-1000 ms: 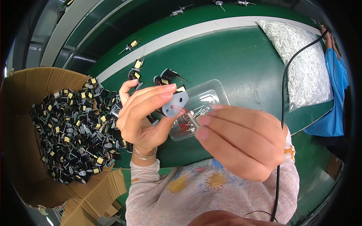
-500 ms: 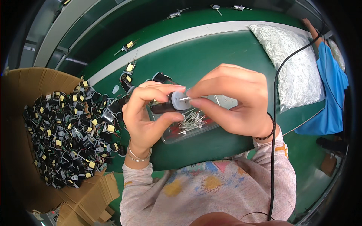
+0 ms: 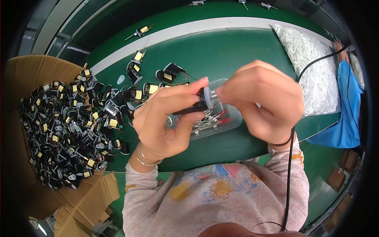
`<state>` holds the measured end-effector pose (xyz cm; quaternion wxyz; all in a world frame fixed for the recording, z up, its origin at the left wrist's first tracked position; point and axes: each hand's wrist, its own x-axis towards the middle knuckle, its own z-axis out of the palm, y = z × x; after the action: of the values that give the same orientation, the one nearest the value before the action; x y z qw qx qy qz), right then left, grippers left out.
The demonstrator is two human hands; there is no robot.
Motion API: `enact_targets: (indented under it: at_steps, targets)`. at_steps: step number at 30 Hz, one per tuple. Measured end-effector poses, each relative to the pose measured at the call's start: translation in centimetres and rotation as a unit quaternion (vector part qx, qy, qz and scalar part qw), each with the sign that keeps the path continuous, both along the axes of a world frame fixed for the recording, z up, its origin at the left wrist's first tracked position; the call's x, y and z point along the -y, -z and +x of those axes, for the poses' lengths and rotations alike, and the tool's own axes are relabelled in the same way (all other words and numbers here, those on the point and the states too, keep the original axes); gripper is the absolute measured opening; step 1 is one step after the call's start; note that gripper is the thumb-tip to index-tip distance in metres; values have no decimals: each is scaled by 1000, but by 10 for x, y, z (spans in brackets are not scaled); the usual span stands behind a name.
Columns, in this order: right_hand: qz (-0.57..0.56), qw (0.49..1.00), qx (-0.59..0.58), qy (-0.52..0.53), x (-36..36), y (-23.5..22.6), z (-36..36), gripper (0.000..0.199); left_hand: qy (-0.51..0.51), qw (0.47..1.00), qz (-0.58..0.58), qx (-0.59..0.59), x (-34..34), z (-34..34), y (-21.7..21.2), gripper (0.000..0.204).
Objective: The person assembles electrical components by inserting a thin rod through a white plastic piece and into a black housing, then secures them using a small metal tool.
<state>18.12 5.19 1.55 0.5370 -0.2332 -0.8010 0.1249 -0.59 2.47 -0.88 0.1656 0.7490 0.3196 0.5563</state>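
Note:
My left hand is wrapped round a black cylindrical part, which lies tilted with its grey end disc facing right. At that disc a short silvery pin stands out, its far end between the fingertips of my right hand. My right fingers are closed in a pinch and somewhat blurred. Below both hands sits a clear plastic tray with thin white and silvery pins and some red-tipped pieces in it.
A cardboard box on the left is heaped with black parts bearing yellow pads. Several similar parts lie on the green table. A bag of white pieces lies at right. A black cable hangs down; beyond is a person's blue sleeve.
Both hands have moved a little to the right with the black part. Its disc has turned more sideways, and my right hand has rolled over at the pin. The view has shifted slightly.

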Motion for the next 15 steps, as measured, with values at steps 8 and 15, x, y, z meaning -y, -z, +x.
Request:
enact_targets:
  at_steps: [8,15]
  targets:
    - [121,986,52,100,9,11,-14,30,21,994,-88,61,0,4,3,20]
    - [-59,998,7,17,6,4,-13,20,29,994,-91,61,3,-1,-2,20]
